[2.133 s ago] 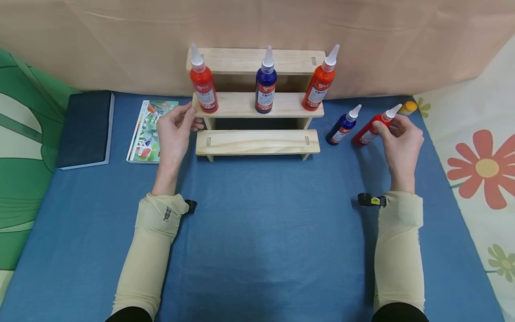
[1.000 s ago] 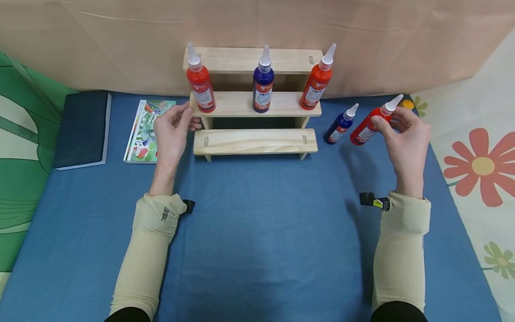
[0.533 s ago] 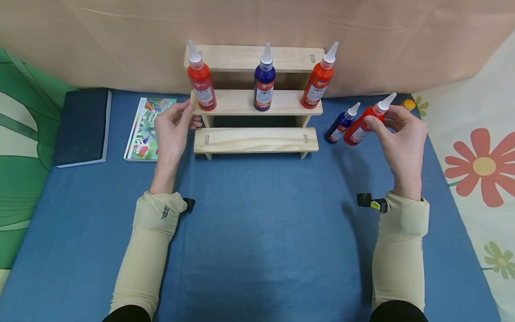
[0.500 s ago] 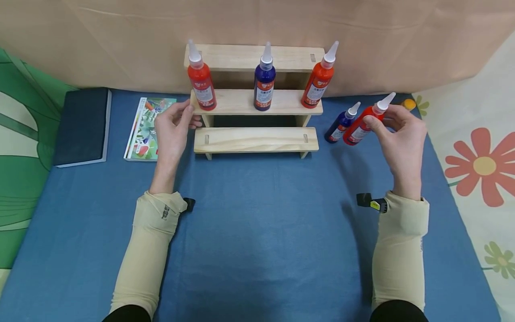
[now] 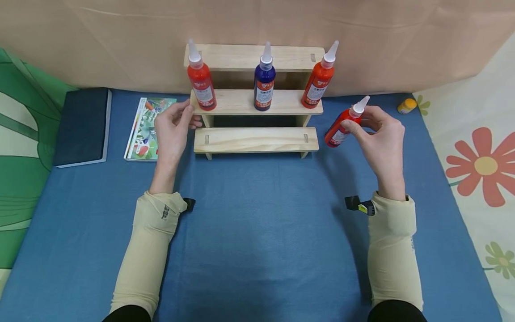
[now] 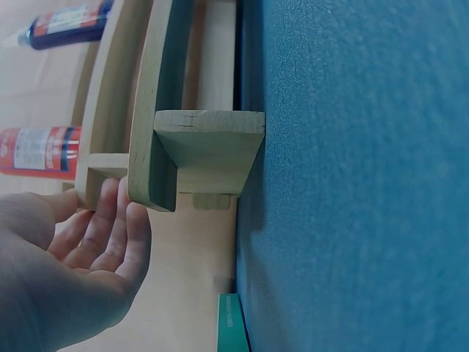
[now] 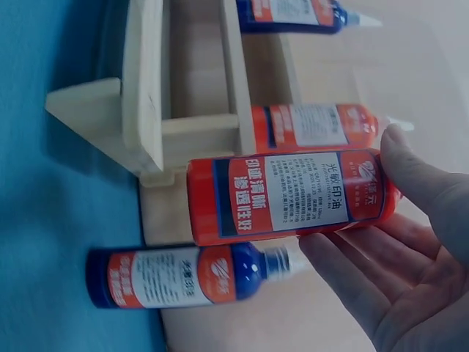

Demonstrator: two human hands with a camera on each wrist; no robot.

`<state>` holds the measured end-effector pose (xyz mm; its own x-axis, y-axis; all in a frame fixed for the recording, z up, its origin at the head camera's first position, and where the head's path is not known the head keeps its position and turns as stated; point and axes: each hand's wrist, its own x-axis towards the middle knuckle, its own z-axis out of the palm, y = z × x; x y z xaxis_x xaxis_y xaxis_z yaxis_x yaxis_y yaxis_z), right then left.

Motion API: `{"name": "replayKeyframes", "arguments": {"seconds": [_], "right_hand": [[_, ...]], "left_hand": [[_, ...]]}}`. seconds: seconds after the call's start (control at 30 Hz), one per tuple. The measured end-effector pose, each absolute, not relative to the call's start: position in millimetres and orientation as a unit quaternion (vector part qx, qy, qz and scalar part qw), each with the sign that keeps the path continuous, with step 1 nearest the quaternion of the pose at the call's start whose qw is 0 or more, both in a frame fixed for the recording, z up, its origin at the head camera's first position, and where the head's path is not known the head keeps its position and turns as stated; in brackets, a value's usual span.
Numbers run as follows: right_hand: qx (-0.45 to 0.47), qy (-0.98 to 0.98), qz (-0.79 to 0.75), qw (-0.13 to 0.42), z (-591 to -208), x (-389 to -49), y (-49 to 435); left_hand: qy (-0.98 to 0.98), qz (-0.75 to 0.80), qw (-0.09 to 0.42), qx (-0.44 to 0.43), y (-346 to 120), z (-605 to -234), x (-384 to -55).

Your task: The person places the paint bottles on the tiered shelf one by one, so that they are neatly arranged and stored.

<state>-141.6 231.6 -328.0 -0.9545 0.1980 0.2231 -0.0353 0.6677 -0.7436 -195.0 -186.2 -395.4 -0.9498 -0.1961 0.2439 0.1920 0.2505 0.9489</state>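
My right hand (image 5: pixel 380 138) holds a red ink bottle (image 5: pixel 339 127) with a white nozzle cap between thumb and fingers, tilted, just right of a three-tier wooden shelf (image 5: pixel 255 141). In the right wrist view, a blue ink bottle (image 7: pixel 161 277) stands on the cloth beside the held bottle; the head view hides it. My left hand (image 5: pixel 173 129) grips the left end of the shelf's middle tier, thumb at the edge and fingers below. On that tier stand a red bottle (image 5: pixel 202 87), a blue bottle (image 5: pixel 264 87) and an orange-red bottle (image 5: pixel 318 85).
A dark blue book (image 5: pixel 82 125) and a colourful booklet (image 5: pixel 146 129) lie left of the shelf. A small yellow-capped container (image 5: pixel 407 106) lies at the far right of the blue cloth (image 5: pixel 257 223). A beige drape (image 5: pixel 257 22) hangs behind.
The right hand has lifted the red bottle and carried it left, past the yellow-capped container and in front of the blue bottle. My left hand has kept its place on the shelf.
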Motion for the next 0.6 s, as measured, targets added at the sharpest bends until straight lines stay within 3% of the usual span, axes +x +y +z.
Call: {"name": "replayKeyframes", "arguments": {"seconds": [0.6], "right_hand": [[0.001,-0.886,0.440,0.145,-343,-144,199]], "left_hand": [[-0.776,-0.611,0.155,0.000,-186,-395,-194]]}}
